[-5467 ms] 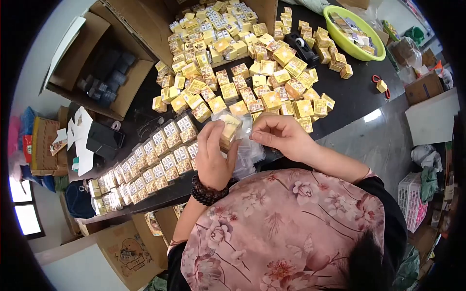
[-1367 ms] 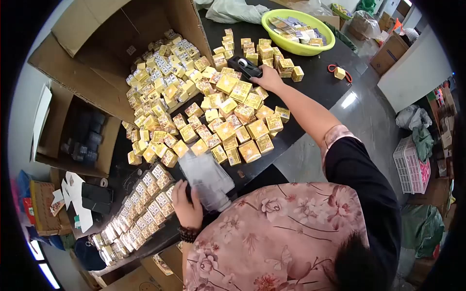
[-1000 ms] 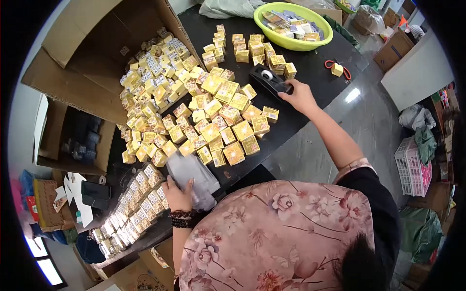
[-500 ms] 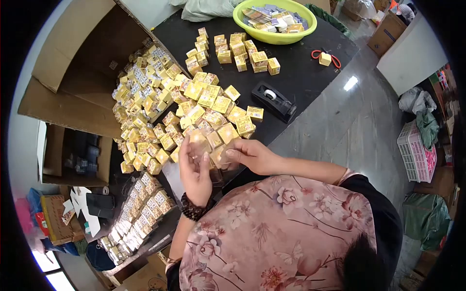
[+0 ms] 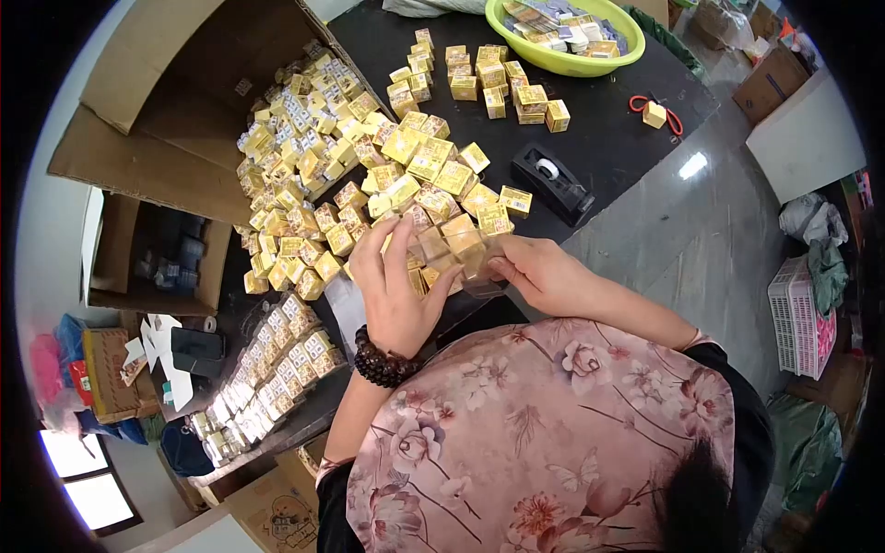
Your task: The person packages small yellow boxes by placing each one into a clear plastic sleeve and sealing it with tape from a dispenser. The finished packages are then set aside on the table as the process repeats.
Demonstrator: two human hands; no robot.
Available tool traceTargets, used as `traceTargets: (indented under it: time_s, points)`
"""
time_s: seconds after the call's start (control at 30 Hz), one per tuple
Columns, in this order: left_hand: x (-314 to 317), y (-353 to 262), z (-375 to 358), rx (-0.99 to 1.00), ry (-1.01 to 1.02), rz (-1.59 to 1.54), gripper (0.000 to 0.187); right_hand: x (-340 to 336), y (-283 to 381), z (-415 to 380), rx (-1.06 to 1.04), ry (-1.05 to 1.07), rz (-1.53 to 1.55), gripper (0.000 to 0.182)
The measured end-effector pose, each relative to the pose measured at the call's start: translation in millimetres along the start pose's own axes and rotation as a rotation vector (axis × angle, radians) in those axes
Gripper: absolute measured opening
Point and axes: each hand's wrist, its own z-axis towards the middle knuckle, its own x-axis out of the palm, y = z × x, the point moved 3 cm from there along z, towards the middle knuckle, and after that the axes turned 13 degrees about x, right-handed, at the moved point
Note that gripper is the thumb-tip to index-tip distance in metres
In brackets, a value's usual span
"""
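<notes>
My left hand (image 5: 392,286), with a dark bead bracelet (image 5: 385,362) at the wrist, reaches over the near edge of a heap of small yellow boxes (image 5: 429,158). Its fingers are bent around the left side of a clear plastic pack (image 5: 472,263). The pack's right side is pinched between the thumb and fingers of my right hand (image 5: 535,272). Yellow boxes show at and through the clear plastic; which of them are inside it I cannot tell.
A tape dispenser (image 5: 553,184), red-handled scissors (image 5: 671,118) and a yellow-green basin (image 5: 572,63) lie beyond on the black table (image 5: 627,170). An open carton (image 5: 147,170) stands left. Wrapped rows of boxes (image 5: 277,369) lie nearer, beside a phone (image 5: 196,348).
My left hand has risen from the pack's near side to its upper left, with fingers now bent over it. My right hand still grips the plastic. The whole view has shifted.
</notes>
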Motion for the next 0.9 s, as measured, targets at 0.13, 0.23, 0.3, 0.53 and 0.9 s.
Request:
traceTargets:
  time_s: [0.13,0.23,0.3,0.53,0.9]
  points:
    - [5,6,0,-0.012,-0.024,-0.096,0.058,-2,0,-2,-0.001,-0.01,-0.026,0.012]
    - [0,2,6,-0.011,0.112,-0.114,0.032,-4,-5,-5,0.026,-0.074,-0.107,0.011]
    - [3,-3,8,0.001,0.143,-0.211,0.028,-2,-13,-8,0.053,-0.123,-0.15,0.01]
    - [12,-10,15,0.044,0.268,-0.53,0.012,-5,-22,0,0.368,0.703,0.943,0.058]
    - [25,-3,-24,-0.165,0.52,-0.967,0.007,-39,-23,25,0.224,0.766,0.192,0.049]
